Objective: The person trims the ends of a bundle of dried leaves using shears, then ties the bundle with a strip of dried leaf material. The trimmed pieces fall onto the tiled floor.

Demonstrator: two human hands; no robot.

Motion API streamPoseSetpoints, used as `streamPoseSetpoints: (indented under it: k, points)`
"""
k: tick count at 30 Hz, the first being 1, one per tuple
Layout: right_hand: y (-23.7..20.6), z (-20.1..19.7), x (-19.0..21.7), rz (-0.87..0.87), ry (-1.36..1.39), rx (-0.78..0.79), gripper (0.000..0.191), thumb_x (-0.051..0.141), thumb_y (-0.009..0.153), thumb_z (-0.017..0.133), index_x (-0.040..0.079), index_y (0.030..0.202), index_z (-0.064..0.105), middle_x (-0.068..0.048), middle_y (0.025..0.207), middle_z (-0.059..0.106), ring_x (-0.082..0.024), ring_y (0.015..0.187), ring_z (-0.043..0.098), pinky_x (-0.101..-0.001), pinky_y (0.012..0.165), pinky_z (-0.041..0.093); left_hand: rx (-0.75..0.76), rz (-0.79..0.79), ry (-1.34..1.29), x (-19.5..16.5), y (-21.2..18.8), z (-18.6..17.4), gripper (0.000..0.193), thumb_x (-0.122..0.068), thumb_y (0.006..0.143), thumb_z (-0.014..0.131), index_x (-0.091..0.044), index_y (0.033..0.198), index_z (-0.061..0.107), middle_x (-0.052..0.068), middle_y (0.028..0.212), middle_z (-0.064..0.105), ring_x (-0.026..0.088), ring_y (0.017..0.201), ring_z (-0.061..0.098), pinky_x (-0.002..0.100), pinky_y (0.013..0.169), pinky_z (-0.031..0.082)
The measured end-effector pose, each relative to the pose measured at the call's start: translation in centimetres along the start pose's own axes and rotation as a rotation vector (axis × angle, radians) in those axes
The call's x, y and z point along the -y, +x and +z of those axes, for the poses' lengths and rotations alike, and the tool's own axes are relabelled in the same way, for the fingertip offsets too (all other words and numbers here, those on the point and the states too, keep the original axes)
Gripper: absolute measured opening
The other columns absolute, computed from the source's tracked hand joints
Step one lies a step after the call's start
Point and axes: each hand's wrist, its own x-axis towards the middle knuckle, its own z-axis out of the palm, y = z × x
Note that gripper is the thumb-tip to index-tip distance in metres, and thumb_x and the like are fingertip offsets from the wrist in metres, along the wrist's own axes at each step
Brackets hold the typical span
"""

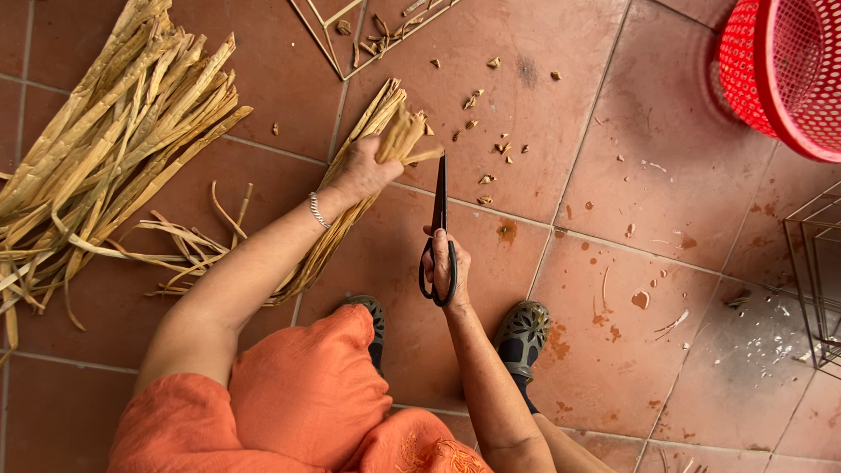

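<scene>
**Strip bundle at the blades, big pile untouched**

A bundle of dried strips (350,193) is clamped in the left hand (363,171), ends held just beside black scissors (439,229) gripped by the right hand (445,267), blades together. Small offcuts (486,140) are scattered on the tile floor (666,175), so some trimming looks done. A large pile (105,149) lies uncut, approx. most of the stock.

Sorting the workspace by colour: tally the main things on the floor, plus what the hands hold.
Tan: 2, loose strip pile and bundle in left hand
Black: 1, scissors in right hand
Red: 1, basket
Total: 4
</scene>
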Motion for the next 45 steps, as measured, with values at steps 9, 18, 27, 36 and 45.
streamPoseSetpoints:
  k: [9, 18, 27, 36, 45]
  points:
    - [0.4, 0.7, -0.4, 0.034, -0.005, 0.014, 0.058, 0.046, 0.105, 0.052, -0.008, 0.119, 0.067, 0.003, 0.053, 0.048, -0.006, 0.042, 0.043, -0.0241, 0.04, 0.035, -0.244, 0.083, 0.058, 0.3, 0.2, -1.4, 0.028, -0.011, 0.08, 0.073, -0.002, 0.102, 0.059, 0.008, 0.084, 0.067, 0.019, 0.073, 0.065, 0.036, 0.067, 0.059]
    - [-0.3, 0.3, -0.2, 0.031, -0.117, 0.001, 0.057, 0.046, 0.106, 0.048, -0.005, 0.122, 0.067, 0.004, 0.052, 0.05, -0.006, 0.043, 0.044, -0.0233, 0.042, 0.038, -0.218, 0.034, 0.342, 1.1, 2.1, -0.3, 0.022, -0.014, 0.083, 0.083, -0.004, 0.092, 0.064, 0.008, 0.087, 0.068, 0.02, 0.078, 0.067, 0.037, 0.071, 0.061]
    - [0.3, 0.4, 0.1, -0.096, 0.008, 0.069, 0.072, 0.057, 0.107, 0.039, 0.0, 0.15, 0.047, 0.001, 0.084, 0.058, -0.005, 0.062, 0.047, -0.0219, 0.051, 0.042, 0.104, -0.139, -0.527, -1.1, -3.1, -0.9, 0.032, -0.013, 0.08, 0.078, -0.009, 0.106, 0.059, 0.004, 0.087, 0.066, 0.014, 0.07, 0.069, 0.03, 0.064, 0.063]
    - [0.8, 0.8, 1.1, -0.127, -0.06, 0.096, 0.079, 0.063, 0.104, 0.035, 0.0, 0.151, 0.047, 0.0, 0.083, 0.056, -0.006, 0.063, 0.046, -0.023, 0.052, 0.041, 0.257, -0.31, -0.68, -0.1, -4.4, -0.4, 0.03, -0.024, 0.085, 0.082, -0.007, 0.103, 0.066, 0.005, 0.082, 0.071, 0.012, 0.068, 0.071, 0.028, 0.06, 0.063]
    - [1.2, 0.3, 1.6, -0.184, -0.097, 0.071, 0.077, 0.063, 0.105, 0.037, -0.001, 0.146, 0.051, 0.001, 0.077, 0.056, -0.006, 0.06, 0.048, -0.0228, 0.052, 0.041, 0.312, -0.304, -0.799, -0.1, -4.6, -0.3, 0.024, -0.017, 0.087, 0.081, -0.006, 0.101, 0.066, 0.007, 0.079, 0.071, 0.012, 0.063, 0.07, 0.025, 0.055, 0.061]
